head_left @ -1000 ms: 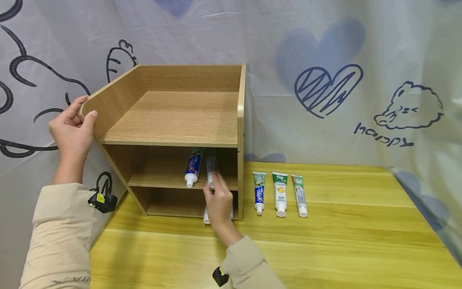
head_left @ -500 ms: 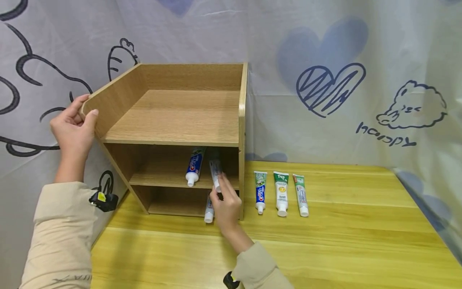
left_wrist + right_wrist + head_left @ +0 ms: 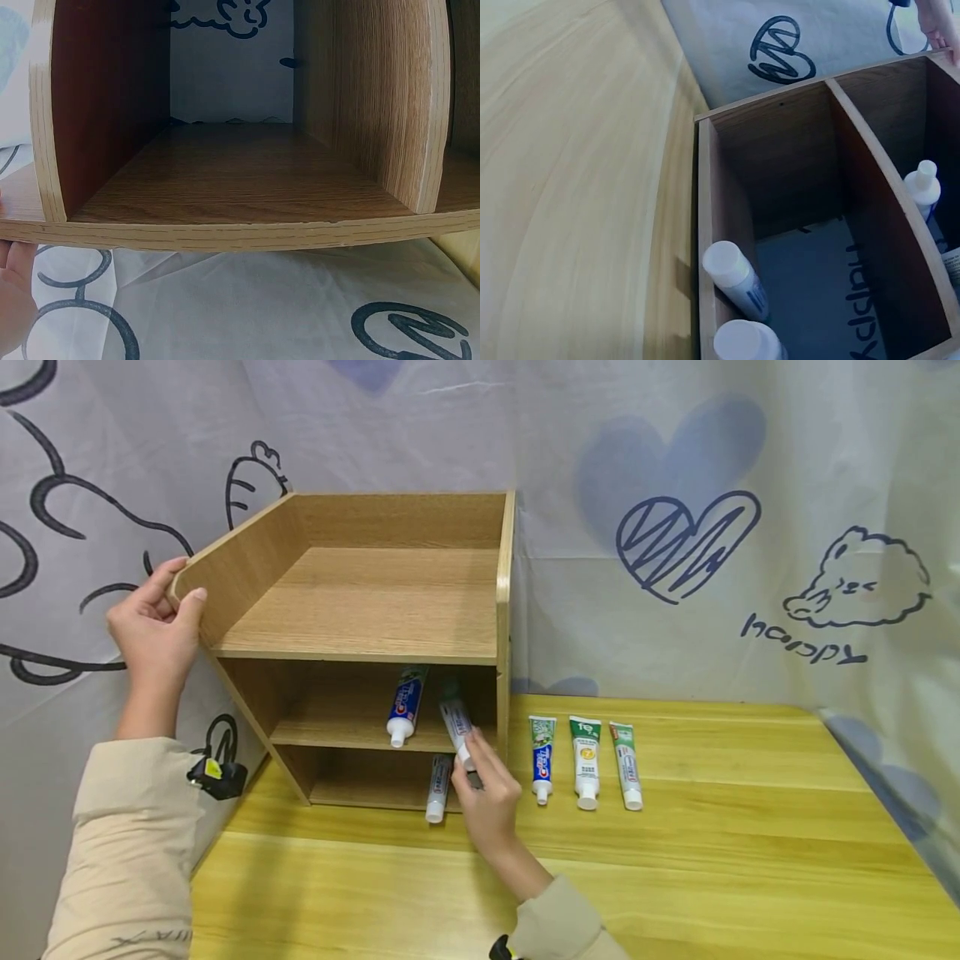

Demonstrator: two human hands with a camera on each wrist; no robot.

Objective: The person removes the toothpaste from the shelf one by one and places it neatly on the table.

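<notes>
My left hand [image 3: 160, 631] grips the front top corner of the left side panel of a wooden shelf unit [image 3: 360, 602]. My right hand [image 3: 491, 802] pinches the cap end of a white toothpaste tube [image 3: 455, 718], which slants out over the middle shelf's front edge. Left of it on that shelf lies a blue and green toothpaste tube [image 3: 406, 702], cap forward. Below, a grey-white toothpaste tube [image 3: 438, 787] pokes out of the bottom compartment. The right wrist view shows a second white-capped tube [image 3: 748, 342] down there, hidden by my right hand in the head view.
Right of the unit, three toothpaste tubes lie in a row on the yellow wooden table [image 3: 720, 835]: a blue-green one [image 3: 542, 760], a green-white one [image 3: 587, 764] and a slimmer one [image 3: 626, 767]. A drawn-on cloth [image 3: 675, 635] hangs behind.
My right hand has moved right and down, swinging the pinched tube's cap end that way and farther over the shelf edge. The bottom tube has come into fuller view. My left hand keeps its hold.
</notes>
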